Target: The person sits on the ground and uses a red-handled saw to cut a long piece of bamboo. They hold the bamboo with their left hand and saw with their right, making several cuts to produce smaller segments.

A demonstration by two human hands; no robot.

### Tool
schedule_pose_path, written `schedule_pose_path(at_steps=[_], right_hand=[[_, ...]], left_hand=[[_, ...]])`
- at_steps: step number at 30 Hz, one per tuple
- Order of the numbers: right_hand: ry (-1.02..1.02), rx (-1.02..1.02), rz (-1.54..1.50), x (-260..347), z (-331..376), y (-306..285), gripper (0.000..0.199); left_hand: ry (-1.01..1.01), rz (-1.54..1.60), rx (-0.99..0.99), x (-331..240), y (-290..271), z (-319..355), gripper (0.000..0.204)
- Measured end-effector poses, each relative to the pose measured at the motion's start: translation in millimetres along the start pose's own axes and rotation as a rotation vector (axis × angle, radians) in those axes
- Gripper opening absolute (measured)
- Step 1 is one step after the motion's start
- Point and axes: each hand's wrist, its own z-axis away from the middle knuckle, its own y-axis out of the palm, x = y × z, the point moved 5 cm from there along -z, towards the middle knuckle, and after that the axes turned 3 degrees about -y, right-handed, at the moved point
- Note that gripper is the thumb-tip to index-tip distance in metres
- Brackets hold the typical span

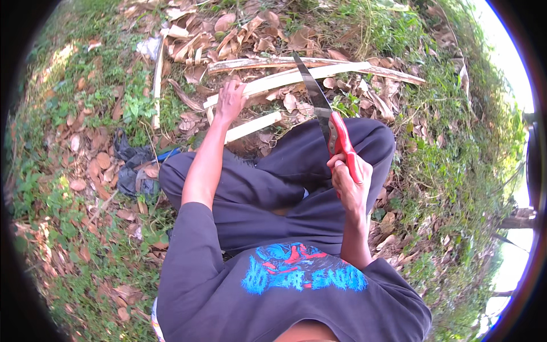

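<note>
I sit cross-legged on leaf-strewn ground and my two hands divide the work between holding and cutting. My left hand [231, 101] reaches forward at full arm's length, fingers curled down over the near end of a long, pale, split wooden strip [285, 80] that runs away to the right of that hand. I judge the grip a pressing hold rather than a pinch; the fingertips are hidden on the far side, so I cannot tell how far they wrap.

My right hand [350, 182] is closed in a full fist around the red plastic handle of a long knife with a dark steel blade [312, 85]. The blade rises forward from that fist and its upper part crosses the strip, well to the right of my left hand. Whether the edge bites the wood or only hovers over it I cannot tell.

A shorter pale offcut of the same wood [253, 126] lies just below my left hand, in front of my knees. A second brown, rougher slat [319, 62] lies beyond the strip.

Judgement: the step in hand is trimming or splitting the strip, with the blade set at its working point. The next move calls for a steady hold from the left hand, kept clear of the blade line, and a controlled stroke from the right.
</note>
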Motion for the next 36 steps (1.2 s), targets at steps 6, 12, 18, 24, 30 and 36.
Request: schedule_pose_path(at_steps=[6, 12, 18, 24, 30, 36], right_hand=[[0.035, 0.007, 0.01, -4.8, 0.5, -5.2, 0.015], [0.024, 0.031, 0.029, -9.4, -2.0, -4.4, 0.014], [0.083, 0.083, 0.063, -16.1, -12.8, 21.5, 0.013], [0.148, 0.129, 0.067, -37.6, -30.3, 49.2, 0.013], [0.12, 0.117, 0.027, -47.0, -38.8, 64.8, 0.013], [0.115, 0.099, -0.008, -34.5, -28.7, 59.4, 0.014]], left_hand=[[-0.042, 0.053, 0.044, 6.3, 1.9, -6.2, 0.041], [-0.019, 0.129, -0.02, 0.9, -18.2, -33.1, 0.037], [-0.086, 0.065, 0.041, 40.9, -2.8, -31.3, 0.04], [-0.225, 0.037, 0.093, 38.7, 13.2, -39.0, 0.054], [-0.162, -0.091, 0.02, 37.1, 18.4, -40.9, 0.062], [-0.219, -0.019, 0.058, 38.3, 21.5, -45.3, 0.064]])
